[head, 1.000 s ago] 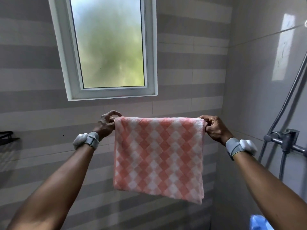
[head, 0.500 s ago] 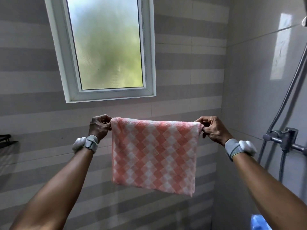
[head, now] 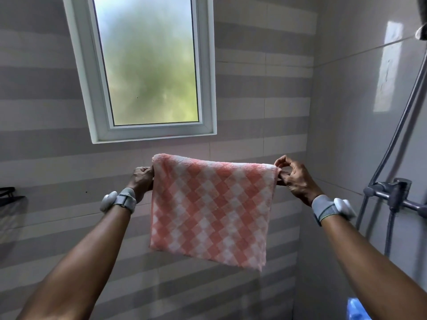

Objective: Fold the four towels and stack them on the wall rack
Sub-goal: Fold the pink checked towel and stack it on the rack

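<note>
Held up in the air, below the frosted window point(head: 150, 132) and in front of the striped tiled wall point(head: 258, 112): a pink-and-white checked towel point(head: 208, 211), doubled over and hanging down from its top edge. Gripped at the top left corner by the left hand point(head: 142, 181), fingers curled tight round the cloth. Pinched at the top right corner by the right hand point(head: 294, 179), lower fingers closed on the fold, forefinger bent above it.

Compared with half a second before: stretched just as taut between the two hands, at much the same height and width. Raised a little at the left corner, which now stood above the left knuckles, so that the top edge sloped down toward the right instead of lying level. Loosened slightly at the right, with forefinger and thumb lifted further off the cloth than before. Kept clear of the wall throughout.

Noted further off, unchanged: the black wall rack point(head: 9, 195) at the far left edge, well apart from the towel; the shower mixer point(head: 397, 195) and shower hose point(head: 397, 135) at the right; grey wrist bands point(head: 122, 200) on both arms; a blue object point(head: 357, 308) low at the right, too blurred to identify.
</note>
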The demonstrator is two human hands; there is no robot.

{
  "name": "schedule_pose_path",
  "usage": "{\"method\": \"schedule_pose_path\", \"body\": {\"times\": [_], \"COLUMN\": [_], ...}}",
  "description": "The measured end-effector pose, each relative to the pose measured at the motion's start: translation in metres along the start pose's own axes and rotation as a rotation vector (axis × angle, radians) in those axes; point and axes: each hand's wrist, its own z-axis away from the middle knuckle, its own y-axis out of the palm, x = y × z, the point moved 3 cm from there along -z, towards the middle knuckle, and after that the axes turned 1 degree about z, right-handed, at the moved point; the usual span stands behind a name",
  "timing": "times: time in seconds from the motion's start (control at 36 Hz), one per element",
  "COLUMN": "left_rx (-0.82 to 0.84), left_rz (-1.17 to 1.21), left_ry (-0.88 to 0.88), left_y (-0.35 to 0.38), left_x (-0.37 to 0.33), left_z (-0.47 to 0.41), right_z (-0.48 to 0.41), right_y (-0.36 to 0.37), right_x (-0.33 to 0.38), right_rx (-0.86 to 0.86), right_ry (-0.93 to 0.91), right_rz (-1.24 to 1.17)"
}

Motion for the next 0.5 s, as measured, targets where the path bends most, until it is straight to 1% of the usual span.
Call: {"method": "schedule_pose_path", "body": {"times": [0.06, 0.11, 0.22, 0.28, 0.36, 0.39, 0.44, 0.5], "left_rx": [0.008, -0.035, -0.074, -0.010, 0.120, 0.155, 0.235, 0.298], "left_rz": [-0.020, -0.033, 0.008, 0.060, 0.342, 0.362, 0.329, 0.216], "left_ry": [-0.042, -0.052, 0.010, 0.002, -0.097, -0.122, -0.144, -0.170], "left_y": [0.004, 0.006, 0.009, 0.011, 0.015, 0.014, 0.015, 0.018], "left_x": [-0.002, -0.007, -0.016, -0.021, -0.024, -0.021, -0.018, -0.015], "left_z": [0.004, 0.007, 0.021, 0.026, 0.024, 0.020, 0.017, 0.018], "right_z": [0.002, 0.005, 0.009, 0.011, 0.015, 0.016, 0.018, 0.018], "right_y": [0.001, 0.003, 0.005, 0.007, 0.009, 0.010, 0.011, 0.011], "right_x": [0.004, 0.006, 0.008, 0.009, 0.009, 0.009, 0.010, 0.008], "right_rx": [0.002, 0.038, 0.052, 0.057, 0.072, 0.076, 0.100, 0.132], "right_ry": [0.040, 0.096, 0.132, 0.125, 0.151, 0.177, 0.233, 0.276], "right_rz": [-0.021, -0.026, -0.012, -0.010, -0.110, -0.170, -0.293, -0.338]}}
